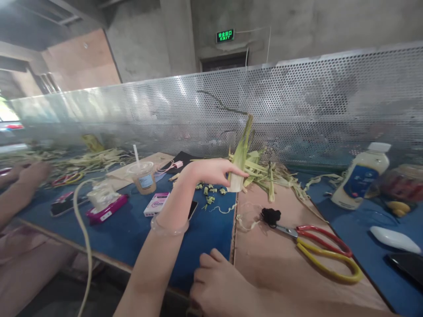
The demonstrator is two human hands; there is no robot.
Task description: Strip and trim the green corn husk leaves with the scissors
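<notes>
My left hand [211, 172] is raised over the table and pinches the pale base of a green leaf strip [241, 154], which stands upright from the fingers. Behind it lies a pile of similar green and yellow leaf strips [271, 174]. My right hand [220, 286] rests at the near table edge on the brown board [280, 264], its fingers curled with nothing visible in them. Scissors with red and yellow handles [325, 251] lie on the board to the right, next to a black clump [271, 215].
A perforated metal screen [297, 101] runs behind the table. On the blue surface [132, 229] sit an iced drink cup [143, 176], a pink box [156, 204], a wipes pack [104, 204] and phones. A white bottle [360, 176] stands at right. Another person's arm [20, 185] is at left.
</notes>
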